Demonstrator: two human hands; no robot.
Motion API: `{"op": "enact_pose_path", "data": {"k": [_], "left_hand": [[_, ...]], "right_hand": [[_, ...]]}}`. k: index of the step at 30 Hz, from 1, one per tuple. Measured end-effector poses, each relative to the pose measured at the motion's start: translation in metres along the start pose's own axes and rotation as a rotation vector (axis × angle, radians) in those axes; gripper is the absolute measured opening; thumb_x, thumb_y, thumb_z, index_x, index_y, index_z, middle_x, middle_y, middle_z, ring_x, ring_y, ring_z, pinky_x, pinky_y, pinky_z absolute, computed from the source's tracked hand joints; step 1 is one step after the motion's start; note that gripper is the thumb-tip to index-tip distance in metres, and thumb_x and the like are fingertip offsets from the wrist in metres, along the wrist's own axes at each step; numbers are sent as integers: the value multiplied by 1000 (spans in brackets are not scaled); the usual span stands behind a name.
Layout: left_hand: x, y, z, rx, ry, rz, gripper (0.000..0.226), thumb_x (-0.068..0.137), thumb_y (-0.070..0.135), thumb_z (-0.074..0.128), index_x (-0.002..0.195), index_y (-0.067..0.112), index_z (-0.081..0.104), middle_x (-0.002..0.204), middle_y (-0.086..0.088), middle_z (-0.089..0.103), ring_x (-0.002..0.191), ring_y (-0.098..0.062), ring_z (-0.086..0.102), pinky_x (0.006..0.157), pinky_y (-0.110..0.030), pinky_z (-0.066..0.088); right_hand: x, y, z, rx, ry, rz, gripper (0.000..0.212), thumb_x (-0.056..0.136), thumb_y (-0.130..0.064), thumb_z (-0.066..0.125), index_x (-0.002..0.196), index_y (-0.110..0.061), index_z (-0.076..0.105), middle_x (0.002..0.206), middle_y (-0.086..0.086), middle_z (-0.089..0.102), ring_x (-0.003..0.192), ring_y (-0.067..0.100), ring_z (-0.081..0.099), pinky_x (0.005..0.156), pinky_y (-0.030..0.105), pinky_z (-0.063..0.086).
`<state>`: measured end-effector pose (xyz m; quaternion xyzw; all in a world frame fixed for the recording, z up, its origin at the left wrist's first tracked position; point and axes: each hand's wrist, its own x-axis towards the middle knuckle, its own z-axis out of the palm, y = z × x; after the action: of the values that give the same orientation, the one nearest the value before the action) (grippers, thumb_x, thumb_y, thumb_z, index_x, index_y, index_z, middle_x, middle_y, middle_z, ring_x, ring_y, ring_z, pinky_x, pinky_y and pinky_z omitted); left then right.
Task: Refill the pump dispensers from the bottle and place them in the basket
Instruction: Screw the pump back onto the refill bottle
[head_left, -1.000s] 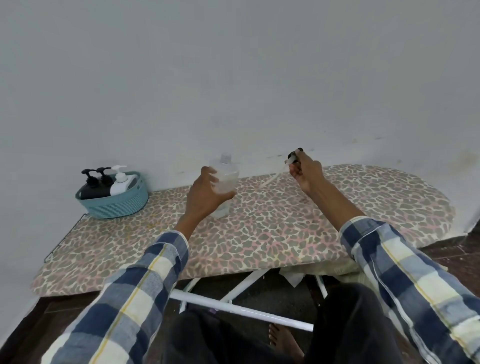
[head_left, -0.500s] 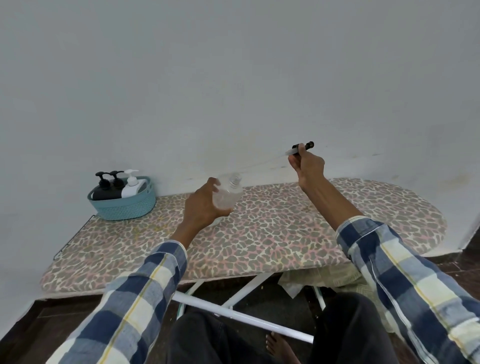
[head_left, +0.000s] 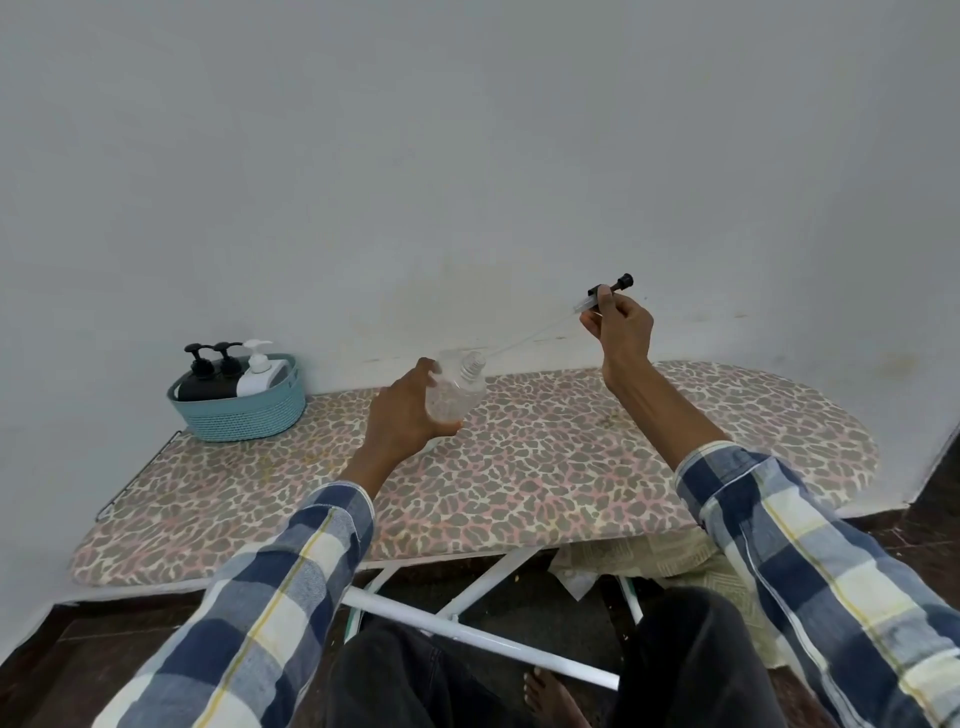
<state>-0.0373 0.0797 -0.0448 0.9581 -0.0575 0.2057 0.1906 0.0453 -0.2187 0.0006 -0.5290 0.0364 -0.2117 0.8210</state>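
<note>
Left hand (head_left: 410, 415) is wrapped around a clear bottle (head_left: 457, 392), holding it above the ironing board (head_left: 571, 457), tipped so its open threaded neck points up and right. Right hand (head_left: 621, 332) pinches the black pump head (head_left: 610, 291), with the thin clear dip tube (head_left: 524, 338) trailing down-left; the tube tip sits right at the bottle mouth, can't tell whether it's just inside or just clear of it. Change over the last second: the bottle was upright and close to the pump hand, now it's tilted over and the pump hand has gone up and right, so almost the whole tube is out. Read: the pump is being pulled from this bottle, i.e. it's being opened, not yet refilled. Contents look low or empty, though the plastic is too clear to be sure. Teal basket (head_left: 239, 410) is at the left end of the board against the wall, well apart from both hands, already holding two black dispensers (head_left: 208, 376) and one white dispenser (head_left: 257, 376), pumps on, standing. So three look done and this clear one looks like the last. No separate refill bottle visible in view. Risk: the tube may drip on the leopard-print cover once it clears, and the tilted open neck could spill any liquid left.
</note>
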Motion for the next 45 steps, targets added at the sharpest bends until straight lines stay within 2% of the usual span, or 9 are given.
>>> {"op": "enact_pose_path", "data": {"k": [5,11,16,21,30,35,39,41,45], "left_hand": [[1,0,2,-6,10,-22,85,63,57,97,127,31,47,124,8,73,100,-22,73,69,-31,46],[1,-4,3,-27,32,-61,85,65,55,95,130,31,47,123,7,72,101,-23,73,70,-32,46],[2,-1,4,-41,25,-57,84,64,57,95,129,33,47,123,10,72,103,-20,72,73,-34,53],[3,11,9,-170,56,-127,81,65,66,91,124,33,47,115,12,70,98,-16,70,79,-36,57],[-10,7,35,-371,110,-187,83,74,75,83,133,32,44,127,6,72,109,-19,71,86,-37,58],[-15,0,36,-444,55,-166,92,72,72,87,141,32,41,125,4,72,104,-17,71,85,-32,56],[-31,-16,56,-457,18,-199,89,70,74,87,138,27,54,130,6,72,113,-14,71,94,-35,59],[-36,-22,62,-463,21,-209,90,69,78,85,137,25,59,135,7,71,119,-13,70,98,-34,59],[-34,-21,63,-478,12,-207,92,69,77,85,140,25,59,139,5,70,122,-11,68,103,-33,57]], "right_hand": [[-11,-6,9,44,-74,-34,34,105,-23,66,124,6,68,98,12,64,78,18,65,84,26,62],[-29,-21,28,-34,-151,-162,31,102,-28,71,120,-3,70,94,8,68,74,13,69,86,33,63],[-59,-22,49,-286,-297,-332,26,100,-35,71,117,-16,74,105,-3,79,90,10,73,86,38,64],[-83,-18,71,-437,-498,-410,23,101,-28,71,121,-18,73,109,-10,77,98,1,71,81,13,54],[-91,-2,92,-562,-638,-425,24,105,-20,62,127,-18,72,112,-11,76,102,1,70,83,8,49],[-87,4,109,-617,-667,-426,27,109,-22,55,132,-19,69,114,-10,74,97,-3,67,91,26,56],[-89,16,112,-741,-746,-438,27,108,-25,55,131,-20,68,122,-7,75,109,9,70,98,38,57],[-90,27,109,-757,-772,-438,28,109,-23,55,134,-18,67,127,-5,74,116,12,70,103,37,55],[-88,37,101,-696,-727,-408,26,109,-24,55,132,-22,67,123,-11,75,117,-1,68,102,24,52]]}}
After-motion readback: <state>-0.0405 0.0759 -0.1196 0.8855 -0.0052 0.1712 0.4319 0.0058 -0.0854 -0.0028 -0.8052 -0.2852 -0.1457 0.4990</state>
